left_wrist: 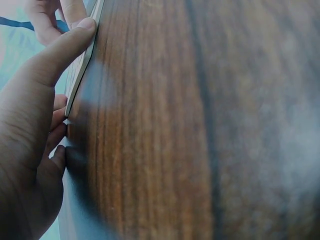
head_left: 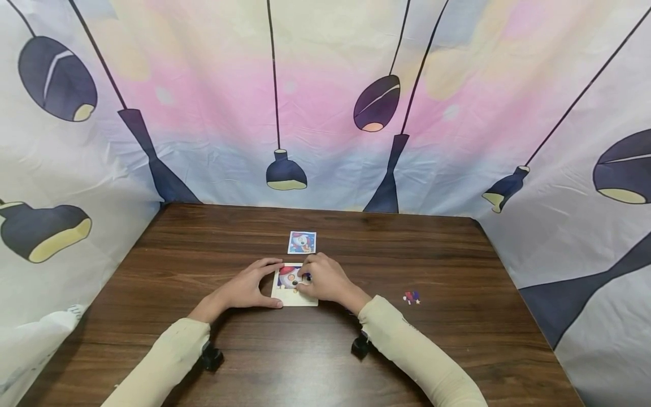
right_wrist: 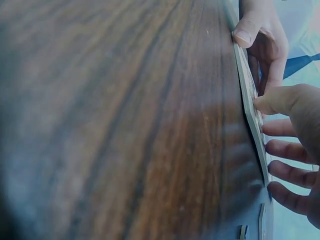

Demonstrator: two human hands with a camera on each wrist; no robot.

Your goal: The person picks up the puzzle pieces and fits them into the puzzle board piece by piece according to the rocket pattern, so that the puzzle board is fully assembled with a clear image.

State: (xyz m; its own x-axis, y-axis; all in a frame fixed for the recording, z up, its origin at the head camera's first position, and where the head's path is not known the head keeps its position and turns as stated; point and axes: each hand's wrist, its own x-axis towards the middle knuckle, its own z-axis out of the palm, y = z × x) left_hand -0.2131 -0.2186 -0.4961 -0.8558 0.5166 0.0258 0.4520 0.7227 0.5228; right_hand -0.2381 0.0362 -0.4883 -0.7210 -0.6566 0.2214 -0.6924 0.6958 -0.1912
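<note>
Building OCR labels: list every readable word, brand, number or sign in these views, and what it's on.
Readable text: none in any view.
Picture board: no legible lettering.
Small card: artwork; any print too small to read.
White cloth, left edge: dark marks, too small to tell if lettering.

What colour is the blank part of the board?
Pale cream; the board's blank part shows best in the head view.

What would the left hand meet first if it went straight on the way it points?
The left hand would first meet the picture board, which it touches; beyond, probably the right hand, though depth is unclear.
</note>
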